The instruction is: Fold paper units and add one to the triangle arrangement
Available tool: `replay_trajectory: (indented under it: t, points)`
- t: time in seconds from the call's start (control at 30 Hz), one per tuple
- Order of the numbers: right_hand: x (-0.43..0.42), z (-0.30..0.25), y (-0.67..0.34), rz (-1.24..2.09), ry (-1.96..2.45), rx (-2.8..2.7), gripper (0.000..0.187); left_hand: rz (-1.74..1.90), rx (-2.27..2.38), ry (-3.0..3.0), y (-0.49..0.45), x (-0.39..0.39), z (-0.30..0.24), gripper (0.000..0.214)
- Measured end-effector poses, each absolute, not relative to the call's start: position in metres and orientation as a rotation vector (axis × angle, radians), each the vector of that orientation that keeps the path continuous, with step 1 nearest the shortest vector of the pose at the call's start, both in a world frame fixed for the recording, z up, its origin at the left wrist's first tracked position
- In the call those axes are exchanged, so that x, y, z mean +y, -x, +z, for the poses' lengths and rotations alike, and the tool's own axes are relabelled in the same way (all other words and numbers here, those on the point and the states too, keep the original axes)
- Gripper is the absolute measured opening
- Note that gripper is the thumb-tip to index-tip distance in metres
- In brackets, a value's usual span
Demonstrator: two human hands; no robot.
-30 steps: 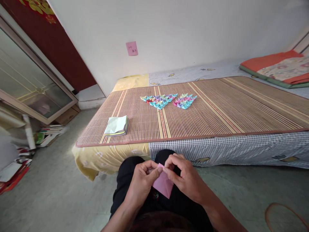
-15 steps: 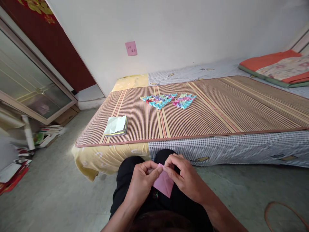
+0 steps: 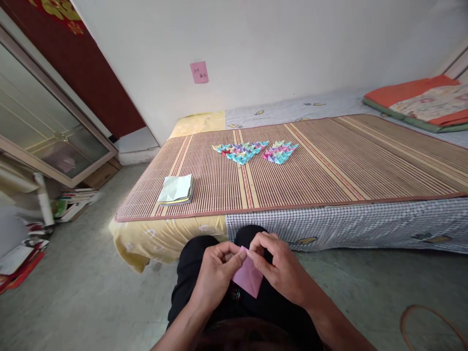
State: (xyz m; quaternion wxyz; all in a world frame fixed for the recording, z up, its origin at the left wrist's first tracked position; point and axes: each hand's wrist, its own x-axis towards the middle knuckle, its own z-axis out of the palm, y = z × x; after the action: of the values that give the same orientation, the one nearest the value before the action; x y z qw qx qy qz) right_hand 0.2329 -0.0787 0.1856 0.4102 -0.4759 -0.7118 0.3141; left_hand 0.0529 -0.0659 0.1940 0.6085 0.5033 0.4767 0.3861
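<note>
A piece of pink paper [image 3: 249,279], creased and folded into a small shape with a pointed lower end, is held above my lap. My left hand [image 3: 216,274] pinches its upper left edge between thumb and fingers. Close beside it, my right hand [image 3: 278,265] pinches the top right of the same paper, the two thumbs nearly meeting. My fingers hide part of the upper edge. Beyond my knees, on the bed mat, stand two clusters of folded colourful paper pieces, a larger cluster [image 3: 241,151] and a smaller cluster [image 3: 280,152].
A stack of square paper [image 3: 176,189] lies near the front left of the striped mat [image 3: 314,170]. Folded bedding [image 3: 420,101] rests at the far right. A pink note [image 3: 199,72] is on the wall. A brown hoop-like object [image 3: 405,317] is on the floor at right.
Both hands keep their pinch on the pink paper in nearly the same place. The view has shifted very slightly; the things on the bed have not moved.
</note>
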Motion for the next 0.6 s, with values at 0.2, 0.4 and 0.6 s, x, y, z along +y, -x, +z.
replay_trajectory:
  t: [0.2,0.4,0.6]
  points:
    - [-0.0769,0.1857,-0.2330,0.813,1.204,-1.807,0.022,0.915,1.091,-1.086,-0.0540,-0.0659,0.1904,0.035]
    - [-0.0760,0.1871,-0.2352,0.886,1.192,-1.804,0.022,0.948,1.046,-0.969,-0.0597,-0.0668,0.1887,0.035]
    - [-0.0751,0.1892,-0.2359,0.870,1.143,-1.802,0.023,0.951,1.045,-0.979,-0.0592,-0.0657,0.1891,0.035]
